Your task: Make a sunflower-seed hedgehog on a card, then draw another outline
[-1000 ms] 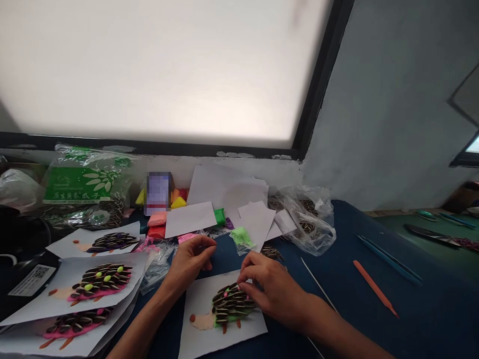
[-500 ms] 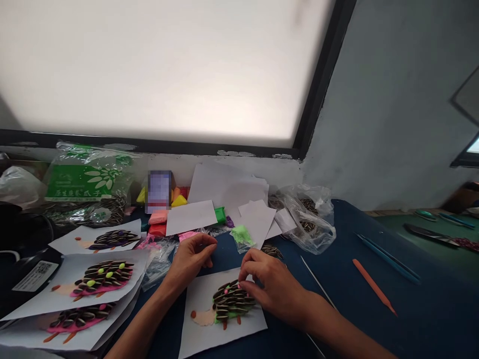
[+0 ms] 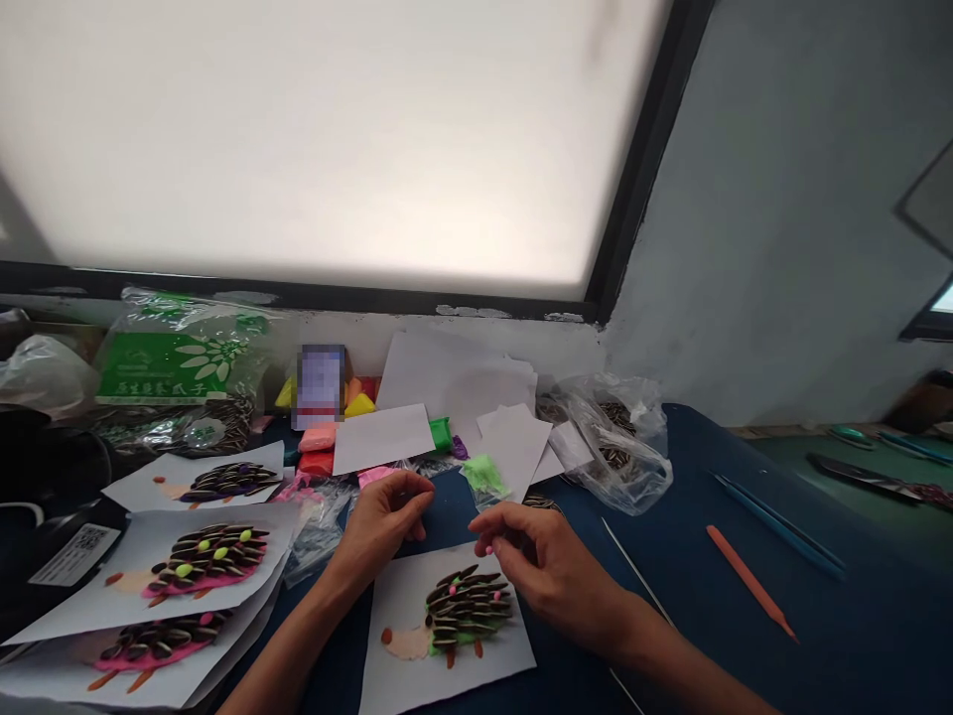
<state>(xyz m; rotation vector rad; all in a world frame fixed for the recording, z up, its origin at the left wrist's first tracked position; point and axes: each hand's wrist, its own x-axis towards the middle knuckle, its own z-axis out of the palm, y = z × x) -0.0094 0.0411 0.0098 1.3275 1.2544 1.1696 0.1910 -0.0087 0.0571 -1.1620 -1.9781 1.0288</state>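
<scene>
On the table lies a hedgehog picture (image 3: 406,685) on white paper, with a peach clay head, a green clay belly and sunflower-seed spines. Two small pink dots sit among its seeds. My right hand (image 3: 547,566) hovers over the paper's upper right corner, pinching a small pink clay ball (image 3: 489,550) between thumb and finger. Above the upper left edge of the paper is my left hand (image 3: 387,516), its fingers curled and thumb against forefinger; what they hold, if anything, is hidden.
Finished-looking hedgehog pictures (image 3: 223,626) are stacked at left. Behind are a bag of sunflower seeds (image 3: 171,372), coloured clay packs (image 3: 317,463), white paper sheets (image 3: 454,372) and a clear bag of seeds (image 3: 617,457). An orange tool (image 3: 751,584) and blue tweezers (image 3: 781,526) lie at right.
My right hand has drawn back from the seeds towards the upper right, uncovering pink dots on the spines; a pink ball now shows at its fingertips. My left hand keeps its curled pose.
</scene>
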